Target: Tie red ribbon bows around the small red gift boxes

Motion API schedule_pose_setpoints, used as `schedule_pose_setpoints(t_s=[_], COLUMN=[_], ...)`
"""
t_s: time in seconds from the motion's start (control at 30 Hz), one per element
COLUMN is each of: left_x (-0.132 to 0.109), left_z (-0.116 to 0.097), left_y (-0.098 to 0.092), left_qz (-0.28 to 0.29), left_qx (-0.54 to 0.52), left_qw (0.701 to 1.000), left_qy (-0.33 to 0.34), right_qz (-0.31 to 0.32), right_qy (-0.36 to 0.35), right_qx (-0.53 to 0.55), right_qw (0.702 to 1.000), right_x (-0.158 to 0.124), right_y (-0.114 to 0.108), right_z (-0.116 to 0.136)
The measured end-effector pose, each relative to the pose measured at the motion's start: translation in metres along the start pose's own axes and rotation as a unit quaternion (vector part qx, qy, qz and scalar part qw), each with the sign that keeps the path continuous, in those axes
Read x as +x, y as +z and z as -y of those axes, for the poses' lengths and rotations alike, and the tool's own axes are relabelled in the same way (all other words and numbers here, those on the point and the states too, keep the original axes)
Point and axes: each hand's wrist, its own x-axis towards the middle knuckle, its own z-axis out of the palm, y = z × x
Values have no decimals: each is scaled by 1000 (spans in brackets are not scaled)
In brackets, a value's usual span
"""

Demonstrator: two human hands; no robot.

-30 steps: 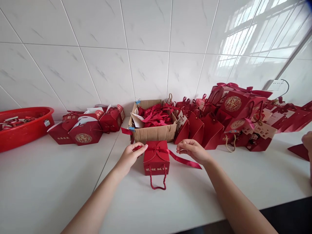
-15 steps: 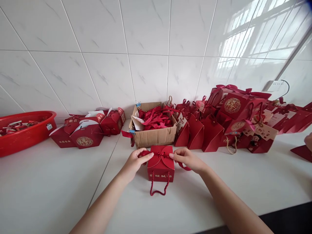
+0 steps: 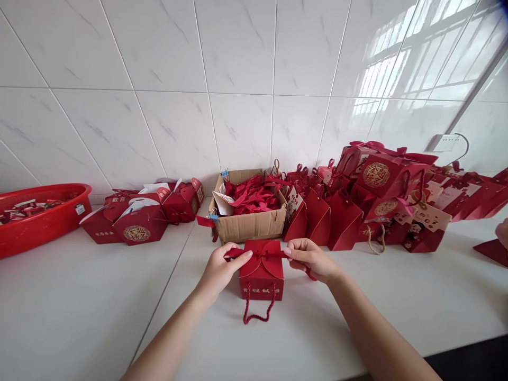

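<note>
A small red gift box with pale lettering stands upright before me, its curved top flaps folded shut. A dark red rope handle hangs from its near side onto the counter. Red ribbon passes through the slots in the lid and crosses in the middle. At the box's left, my left hand pinches one end of the ribbon, the thumb over the lid's edge. On the other side, my right hand pinches the other end, just off the lid, with a loose tail hanging below the fingers.
Behind the box is a cardboard carton full of red ribbons. Several red boxes and a red plastic basin of small packets stand left. Red bags and stacked boxes crowd the right. Another person's hand shows at the right edge.
My right hand has drawn its ribbon end slightly outward and up from the lid, so the ribbon is now straighter. The left hand keeps its pinch. The view has tilted slightly.
</note>
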Motion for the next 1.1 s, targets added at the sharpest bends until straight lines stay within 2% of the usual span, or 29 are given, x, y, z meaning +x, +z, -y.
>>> schedule_pose_setpoints(t_s=[0.1,0.27,0.4,0.47,0.6,0.67,0.83,0.9,1.0,1.1], left_x=[0,0,-2,-5,-10,-12,-16,-16,-13,-10], left_z=[-2,-2,-2,-2,0,2,6,5,-2,-15], left_y=[-1,-3,0,3,11,16,25,25,21,16], left_qz=[-16,1,3,-14,-66,-61,-65,-65,-36,7], left_qx=[7,-17,-1,19,48,64,123,149,195,223], left_qw=[1000,1000,1000,1000,997,996,987,981,965,951], left_qy=[12,-10,-12,-2,17,24,79,107,171,212], right_qz=[-11,-20,12,35,41,37,33,49,79,63], right_qy=[-1,10,20,18,-23,-48,-84,-93,-104,-111], right_qx=[-13,-38,-17,11,68,84,98,106,123,113], right_qw=[1000,999,1000,999,997,995,991,989,984,985], right_x=[-1,-1,-4,-6,-10,-12,-15,-15,-15,-16], right_y=[-4,-9,-13,-16,-16,-14,-6,-5,-2,3], right_z=[3,6,6,7,11,13,17,19,23,25])
